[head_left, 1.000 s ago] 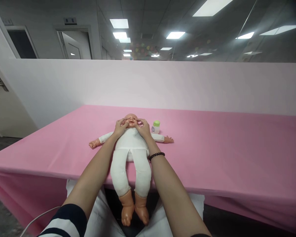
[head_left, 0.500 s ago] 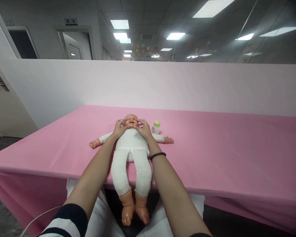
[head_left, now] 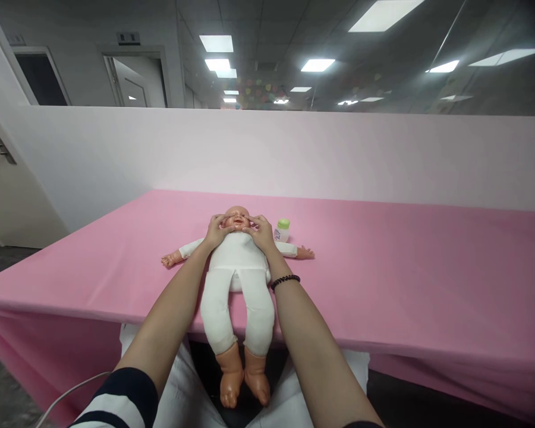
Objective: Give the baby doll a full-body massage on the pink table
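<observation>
A baby doll (head_left: 236,285) in a white cloth suit lies on its back, its vinyl feet hanging over the near table edge. My left hand (head_left: 215,232) grips the left side of the doll's vinyl head (head_left: 237,219) as I see it, and my right hand (head_left: 261,233) grips the other side. Fingers of both hands press around its cheeks, leaving the mouth showing. A small baby bottle with a green cap (head_left: 282,230) stands just beyond my right hand, apart from it. A dark beaded bracelet (head_left: 285,281) circles my right wrist.
A pink cloth (head_left: 383,261) covers the wide table and hangs over its near edge. A white partition (head_left: 294,154) runs along the far side, with glass and an office beyond it. A door (head_left: 9,172) stands at the left, and a thin white cable (head_left: 71,395) lies low at the left.
My hands have shifted slightly outward on the doll's face, away from its mouth. The doll and the bottle stay in place.
</observation>
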A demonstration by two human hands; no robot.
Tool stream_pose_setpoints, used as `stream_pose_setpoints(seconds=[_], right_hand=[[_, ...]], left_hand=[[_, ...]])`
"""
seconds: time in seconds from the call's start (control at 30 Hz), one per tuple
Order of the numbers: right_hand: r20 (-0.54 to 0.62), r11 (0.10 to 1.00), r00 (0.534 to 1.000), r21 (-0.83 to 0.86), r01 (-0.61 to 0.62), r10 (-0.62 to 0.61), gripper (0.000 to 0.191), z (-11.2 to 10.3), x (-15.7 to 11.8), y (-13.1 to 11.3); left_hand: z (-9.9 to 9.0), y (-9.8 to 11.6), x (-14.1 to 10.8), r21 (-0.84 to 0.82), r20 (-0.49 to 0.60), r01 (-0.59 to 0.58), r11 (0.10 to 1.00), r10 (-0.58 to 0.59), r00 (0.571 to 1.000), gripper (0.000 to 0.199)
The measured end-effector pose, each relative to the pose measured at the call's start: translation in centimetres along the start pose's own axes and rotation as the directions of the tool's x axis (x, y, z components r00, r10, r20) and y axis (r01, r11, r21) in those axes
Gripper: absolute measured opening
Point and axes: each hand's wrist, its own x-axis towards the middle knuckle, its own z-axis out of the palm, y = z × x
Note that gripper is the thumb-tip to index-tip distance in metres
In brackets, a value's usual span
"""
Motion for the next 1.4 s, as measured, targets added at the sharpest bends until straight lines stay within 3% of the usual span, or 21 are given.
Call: stream_pose_setpoints(seconds=[0.23, 0.4, 0.6, 0.83, 1.27, 1.4], right_hand=[[-0.026, 0.999, 1.0, -0.038, -0.011, 0.01, 0.04, 0.1, -0.3, -0.4], [-0.092, 0.993, 0.995, -0.115, 0.039, -0.049, 0.033, 0.2, -0.5, -0.8], [-0.172, 0.972, 0.974, -0.208, 0.11, -0.148, 0.028, 0.1, -0.6, -1.2], [-0.113, 0.959, 0.979, -0.248, 0.136, -0.168, 0.024, 0.0, -0.8, -1.5], [-0.082, 0.959, 0.983, -0.244, 0.142, -0.166, 0.032, -0.1, -0.8, -1.8], [-0.095, 0.96, 0.985, -0.255, 0.115, -0.144, 0.036, 0.0, -0.8, -1.4]], left_hand=[[0.6, 0.0, -0.2, 0.085, -0.041, -0.006, 0.996, 0.009, 0.999, 0.047], [0.2, 1.7, -0.9, 0.287, -0.059, -0.195, 0.938, 0.221, 0.973, 0.049], [-0.1, 3.4, -1.1, 0.346, 0.064, -0.363, 0.865, 0.364, 0.929, 0.043], [0.3, 3.5, -1.0, 0.377, 0.086, -0.34, 0.862, 0.333, 0.939, 0.033], [0.2, 3.4, -1.2, 0.38, 0.062, -0.316, 0.869, 0.317, 0.946, 0.044], [0.2, 3.0, -1.2, 0.389, 0.029, -0.271, 0.881, 0.282, 0.959, 0.039]])
